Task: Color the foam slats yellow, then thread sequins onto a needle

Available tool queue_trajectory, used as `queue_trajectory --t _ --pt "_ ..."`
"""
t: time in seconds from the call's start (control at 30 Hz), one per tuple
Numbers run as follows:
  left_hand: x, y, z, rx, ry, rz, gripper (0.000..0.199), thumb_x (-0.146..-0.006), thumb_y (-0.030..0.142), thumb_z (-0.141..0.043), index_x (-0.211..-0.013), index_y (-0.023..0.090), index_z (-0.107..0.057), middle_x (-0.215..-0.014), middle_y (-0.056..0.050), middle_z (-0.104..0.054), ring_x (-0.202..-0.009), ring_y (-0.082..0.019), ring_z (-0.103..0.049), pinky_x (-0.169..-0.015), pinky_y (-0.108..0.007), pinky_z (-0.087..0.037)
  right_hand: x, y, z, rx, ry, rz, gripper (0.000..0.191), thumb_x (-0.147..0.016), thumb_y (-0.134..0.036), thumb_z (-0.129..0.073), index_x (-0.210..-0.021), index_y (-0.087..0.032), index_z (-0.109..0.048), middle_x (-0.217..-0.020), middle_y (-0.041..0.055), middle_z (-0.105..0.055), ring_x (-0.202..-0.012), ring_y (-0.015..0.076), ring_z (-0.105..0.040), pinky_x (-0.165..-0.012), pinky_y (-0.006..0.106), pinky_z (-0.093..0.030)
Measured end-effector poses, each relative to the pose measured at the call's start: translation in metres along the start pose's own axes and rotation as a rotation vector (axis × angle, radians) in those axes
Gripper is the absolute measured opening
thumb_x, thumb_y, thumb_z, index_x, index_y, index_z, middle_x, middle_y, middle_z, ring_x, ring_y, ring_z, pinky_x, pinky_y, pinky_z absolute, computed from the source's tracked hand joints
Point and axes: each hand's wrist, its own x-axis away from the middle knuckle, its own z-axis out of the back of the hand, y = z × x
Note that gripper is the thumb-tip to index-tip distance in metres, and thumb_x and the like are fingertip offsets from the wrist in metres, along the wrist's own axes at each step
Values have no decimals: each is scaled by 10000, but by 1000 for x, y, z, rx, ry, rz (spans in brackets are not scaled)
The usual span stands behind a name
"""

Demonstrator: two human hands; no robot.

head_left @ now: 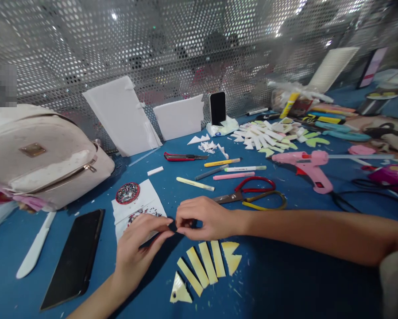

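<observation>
My left hand (144, 241) and my right hand (207, 218) meet fingertip to fingertip over the table, each in a pinch. Something tiny and dark may be between the fingertips; I cannot make it out. Under my left hand lies a white paper sheet (152, 193) with dark specks on it and a red-rimmed round dish (128, 193) of small dark and silvery bits. Just below my hands, several yellow strips (208, 262) lie in a fanned row, between a pale triangle (180, 290) with a dark dot and a notched yellow piece (231, 258). Scissors (228, 198) rest behind my right hand.
Several marker pens (222, 162) and a red utility knife (185, 157) lie ahead. At right are a pink glue gun (307, 164) and a heap of cut strips (268, 134). At left are a backpack (49, 155), a black phone (74, 259) and a white knife (36, 248).
</observation>
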Motion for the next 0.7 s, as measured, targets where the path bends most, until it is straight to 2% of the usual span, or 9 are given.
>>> queue_trajectory --t 0.17,0.33,0.53,0.7 --pt "-8 0 5 -21 -11 23 281 -952 126 -635 -1211 236 -635 -698 56 -679 -594 -122 -667 -691 -241 -518 0 -3 6 -30 119 -75 128 -1011 -228 -493 -1005 -162 -602 -928 49 -638 -879 168 -572 -810 283 -459" --pt "-32 2 15 -112 -52 -8 259 -971 152 -603 -1216 234 -622 -736 51 -674 -631 -115 -649 -668 -221 -486 1 -3 7 -78 218 -152 163 -1045 -237 -447 -1112 -167 -577 -1073 71 -623 -979 171 -570 -850 293 -466" --pt "-67 8 20 -278 -131 -76 223 -987 159 -579 -1200 222 -600 -740 51 -671 -655 -124 -595 -703 -251 -459 1 -1 5 -104 207 -117 208 -1048 -333 -500 -1106 -167 -612 -1079 78 -649 -993 187 -584 -837 301 -478" --pt "-89 11 15 -295 -123 -162 229 -981 158 -583 -1200 216 -610 -785 28 -696 -663 -131 -580 -663 -258 -438 1 2 4 -141 266 -43 267 -1038 -395 -528 -931 -178 -640 -969 60 -685 -951 193 -614 -884 338 -494"
